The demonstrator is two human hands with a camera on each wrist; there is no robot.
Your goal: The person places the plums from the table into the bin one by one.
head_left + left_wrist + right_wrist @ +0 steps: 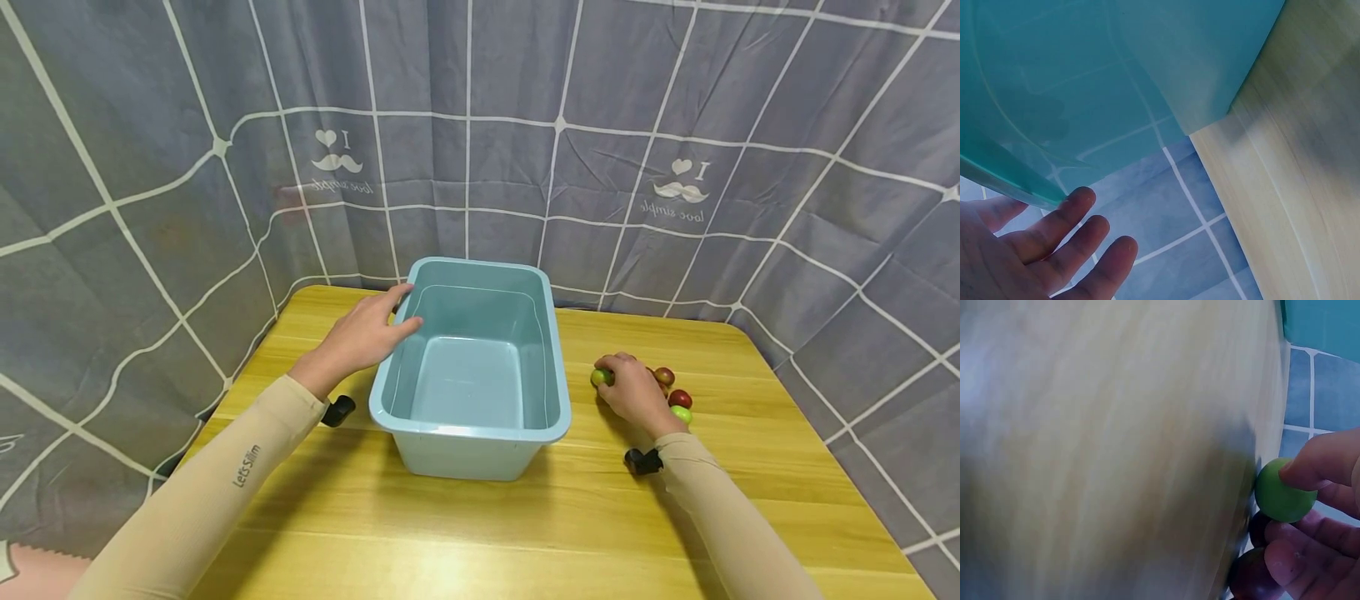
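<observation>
A light blue plastic basin stands on the wooden table, its inside showing bare. My left hand is at the basin's left rim, thumb over the edge and the other fingers outside. In the left wrist view these fingers are loosely extended, a fingertip right at the rim. To the right of the basin, my right hand pinches a small round green fruit low over the table. Dark red fruits sit beside it under the fingers. More small fruits, a red one and a green one, lie beside that hand.
The yellow wood-grain table has rounded far corners. A grey curtain with white grid lines hangs behind and along both sides. Each wrist carries a black camera mount below the beige sleeve.
</observation>
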